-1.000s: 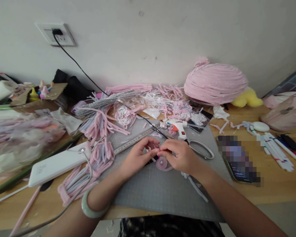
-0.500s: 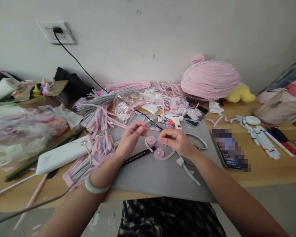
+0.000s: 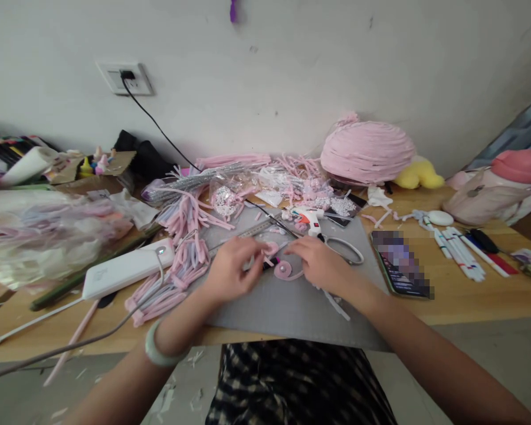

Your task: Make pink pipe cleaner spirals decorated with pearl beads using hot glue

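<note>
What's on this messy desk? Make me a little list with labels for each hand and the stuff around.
Left hand: curled on the grey mat, grip unclear, green bracelet on wrist
Right hand: low on the mat, fingertips by the pink coil
Pink coil: flat on the mat between the hands
Past the hands: ruler, glue gun, scissors
Left side: power bank, pink fuzzy wires
Right side: phone

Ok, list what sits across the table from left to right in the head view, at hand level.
White power bank → pink pipe cleaners → left hand → pink coil → right hand → phone → white pens.
</note>
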`<state>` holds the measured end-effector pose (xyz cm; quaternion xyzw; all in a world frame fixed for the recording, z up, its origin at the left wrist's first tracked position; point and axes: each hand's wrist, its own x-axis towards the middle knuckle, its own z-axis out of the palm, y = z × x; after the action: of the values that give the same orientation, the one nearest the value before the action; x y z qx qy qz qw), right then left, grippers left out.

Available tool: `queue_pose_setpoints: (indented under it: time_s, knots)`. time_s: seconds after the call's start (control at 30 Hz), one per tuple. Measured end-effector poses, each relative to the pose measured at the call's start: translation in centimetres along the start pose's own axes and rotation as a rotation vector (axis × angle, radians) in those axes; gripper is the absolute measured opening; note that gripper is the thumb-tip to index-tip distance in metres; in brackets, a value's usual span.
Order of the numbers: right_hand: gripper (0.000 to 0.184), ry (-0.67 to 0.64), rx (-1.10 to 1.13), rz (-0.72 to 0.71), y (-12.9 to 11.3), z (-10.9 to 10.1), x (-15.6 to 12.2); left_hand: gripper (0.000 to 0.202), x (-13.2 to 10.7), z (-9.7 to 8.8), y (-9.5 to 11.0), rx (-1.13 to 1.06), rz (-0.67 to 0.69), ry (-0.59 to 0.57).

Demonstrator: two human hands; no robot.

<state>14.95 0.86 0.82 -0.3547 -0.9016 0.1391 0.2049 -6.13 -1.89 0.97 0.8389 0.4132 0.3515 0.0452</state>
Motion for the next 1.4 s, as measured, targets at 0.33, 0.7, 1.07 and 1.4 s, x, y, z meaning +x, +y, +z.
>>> queue_pose_setpoints:
  time_s: [0.33, 0.7, 1.07, 1.4]
  knots:
    - [0.029, -0.169, -0.230, -0.067, 0.1, 1.7, -1.5, 0.042, -1.9, 1.6, 3.1, 0.366, -0.137, -0.608]
    - [0.034, -0.116, -0.057, -0.021, 0.9, 1.2, -1.4, 0.039, -2.4, 2.3, 1.9, 0.312, -0.039, -0.502]
    - [0.030, -0.103, -0.026, -0.040, 1.4, 1.1, -1.8, 0.034, -1.8, 3.0, 0.7, 0.327, 0.211, -0.476]
    - [0.013, -0.128, -0.168, -0.056, 0.7, 1.6, -3.1, 0.036, -1.6, 3.0, 0.7, 0.373, 0.301, -0.434]
